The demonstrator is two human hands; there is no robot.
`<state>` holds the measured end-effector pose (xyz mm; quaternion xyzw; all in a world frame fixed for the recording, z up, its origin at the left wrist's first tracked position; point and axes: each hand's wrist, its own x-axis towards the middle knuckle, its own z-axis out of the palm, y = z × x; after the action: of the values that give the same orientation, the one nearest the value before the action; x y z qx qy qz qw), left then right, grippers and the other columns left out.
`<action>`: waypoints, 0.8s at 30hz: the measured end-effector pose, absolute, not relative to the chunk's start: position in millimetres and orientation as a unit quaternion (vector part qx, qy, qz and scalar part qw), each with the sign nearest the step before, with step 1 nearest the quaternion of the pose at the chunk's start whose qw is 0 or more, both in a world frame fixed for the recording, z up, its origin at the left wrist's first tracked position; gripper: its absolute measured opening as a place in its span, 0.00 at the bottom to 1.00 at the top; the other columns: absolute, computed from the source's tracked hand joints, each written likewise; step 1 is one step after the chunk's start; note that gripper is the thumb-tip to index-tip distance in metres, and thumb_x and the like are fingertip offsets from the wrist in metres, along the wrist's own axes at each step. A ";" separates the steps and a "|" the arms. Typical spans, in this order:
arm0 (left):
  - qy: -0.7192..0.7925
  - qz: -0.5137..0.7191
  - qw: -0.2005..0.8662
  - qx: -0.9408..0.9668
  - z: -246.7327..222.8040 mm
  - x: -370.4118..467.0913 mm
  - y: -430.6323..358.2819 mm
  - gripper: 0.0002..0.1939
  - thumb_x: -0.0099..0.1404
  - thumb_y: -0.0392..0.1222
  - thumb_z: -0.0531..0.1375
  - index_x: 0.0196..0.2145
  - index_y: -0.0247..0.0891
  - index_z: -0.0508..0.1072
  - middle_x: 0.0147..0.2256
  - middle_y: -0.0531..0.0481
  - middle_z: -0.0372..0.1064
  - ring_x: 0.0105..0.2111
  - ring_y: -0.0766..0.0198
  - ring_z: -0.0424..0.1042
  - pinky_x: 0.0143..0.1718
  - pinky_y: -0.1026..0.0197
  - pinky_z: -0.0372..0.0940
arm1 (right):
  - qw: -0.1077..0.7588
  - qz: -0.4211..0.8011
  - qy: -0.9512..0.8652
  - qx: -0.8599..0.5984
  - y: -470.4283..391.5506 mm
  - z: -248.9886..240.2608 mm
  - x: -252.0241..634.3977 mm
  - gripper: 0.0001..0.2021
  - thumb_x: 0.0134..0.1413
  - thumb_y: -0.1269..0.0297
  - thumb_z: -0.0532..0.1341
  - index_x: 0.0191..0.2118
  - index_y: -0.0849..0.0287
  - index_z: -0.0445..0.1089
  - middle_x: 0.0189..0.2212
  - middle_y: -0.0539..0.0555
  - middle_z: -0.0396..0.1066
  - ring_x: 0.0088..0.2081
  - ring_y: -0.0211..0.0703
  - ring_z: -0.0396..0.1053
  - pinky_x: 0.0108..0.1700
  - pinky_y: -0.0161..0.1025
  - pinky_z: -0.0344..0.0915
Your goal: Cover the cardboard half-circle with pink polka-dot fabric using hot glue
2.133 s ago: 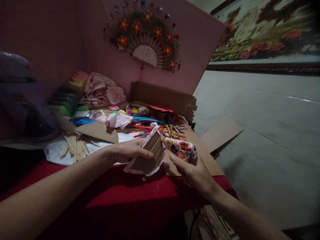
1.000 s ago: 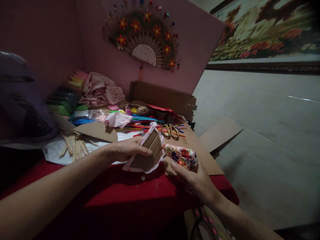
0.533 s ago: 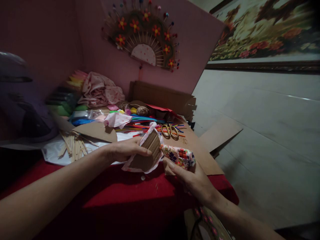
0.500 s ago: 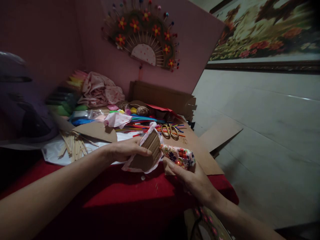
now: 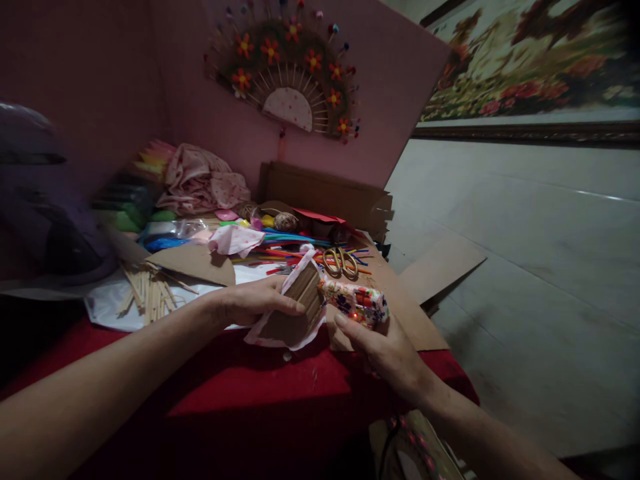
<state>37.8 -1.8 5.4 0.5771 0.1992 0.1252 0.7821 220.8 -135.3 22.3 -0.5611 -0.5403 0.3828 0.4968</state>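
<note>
My left hand (image 5: 267, 298) pinches a piece of cardboard (image 5: 295, 317) edged with pale pink fabric, thumb across its brown face. A hot glue gun (image 5: 355, 303) with a floral pattern is gripped in my right hand (image 5: 393, 350), and a small red light glows on its side. Its tip points left and meets or almost meets the right edge of the cardboard; whether they touch I cannot tell. Gold-handled scissors (image 5: 341, 263) lie just behind the glue gun. The fingers of both hands are partly hidden behind what they hold.
Wooden sticks (image 5: 147, 293) and a cardboard half-disc (image 5: 197, 262) lie at the left on the red-covered table (image 5: 225, 380). Coloured pipe cleaners (image 5: 285, 238), a dotted pink cloth (image 5: 200, 180) and twine balls (image 5: 285, 221) are behind. A decorated fan (image 5: 287, 110) hangs on the pink panel.
The glue gun has shifted slightly left and up along the cardboard's edge, and my right hand with it. My left hand and the cardboard have hardly moved.
</note>
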 end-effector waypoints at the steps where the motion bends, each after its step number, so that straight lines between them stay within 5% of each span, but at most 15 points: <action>1: 0.202 0.125 0.781 0.578 5.3 37.8 -1.6 0.16 0.49 0.36 0.67 0.37 0.33 0.73 0.31 0.48 0.73 0.27 0.63 0.70 0.31 0.61 0.62 | 0.502 0.378 -0.540 -0.560 -134.4 24.0 219.9 0.14 0.49 0.51 0.64 0.31 0.57 0.73 0.22 0.52 0.69 0.31 0.46 0.69 0.34 0.41 0.66; 5: 0.210 0.128 0.779 0.577 4.4 38.1 -0.8 0.16 0.48 0.36 0.67 0.37 0.33 0.74 0.31 0.47 0.73 0.28 0.63 0.70 0.32 0.60 0.63 | 0.515 0.369 -0.542 -0.552 -133.2 29.1 216.7 0.12 0.49 0.53 0.64 0.31 0.57 0.71 0.23 0.51 0.69 0.30 0.44 0.67 0.33 0.39 0.64; 11: 0.203 0.135 0.791 0.561 5.3 37.7 -1.1 0.15 0.49 0.36 0.67 0.37 0.33 0.74 0.33 0.46 0.74 0.29 0.62 0.71 0.34 0.59 0.64 | 0.497 0.407 -0.533 -0.551 -136.4 28.2 217.1 0.17 0.51 0.53 0.63 0.21 0.57 0.60 0.15 0.44 0.55 0.18 0.32 0.52 0.22 0.34 0.52; 21: 0.197 0.152 0.792 0.557 7.9 37.2 0.8 0.17 0.50 0.37 0.67 0.40 0.34 0.74 0.34 0.46 0.75 0.31 0.62 0.72 0.34 0.61 0.64 | 0.525 0.392 -0.495 -0.571 -136.0 23.8 222.0 0.18 0.49 0.52 0.64 0.21 0.59 0.63 0.14 0.44 0.54 0.16 0.30 0.51 0.18 0.33 0.53; 24: 0.215 0.167 0.788 0.553 9.3 37.3 -0.9 0.16 0.50 0.36 0.67 0.39 0.34 0.73 0.32 0.48 0.75 0.30 0.62 0.72 0.35 0.61 0.65 | 0.560 0.378 -0.461 -0.575 -128.8 8.5 235.7 0.16 0.44 0.52 0.67 0.29 0.61 0.68 0.20 0.47 0.63 0.19 0.32 0.58 0.21 0.33 0.60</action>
<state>37.3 -0.9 9.3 0.5529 0.2147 0.1667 0.7877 235.7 -128.8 8.5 -0.5748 -0.4612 0.3780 0.5603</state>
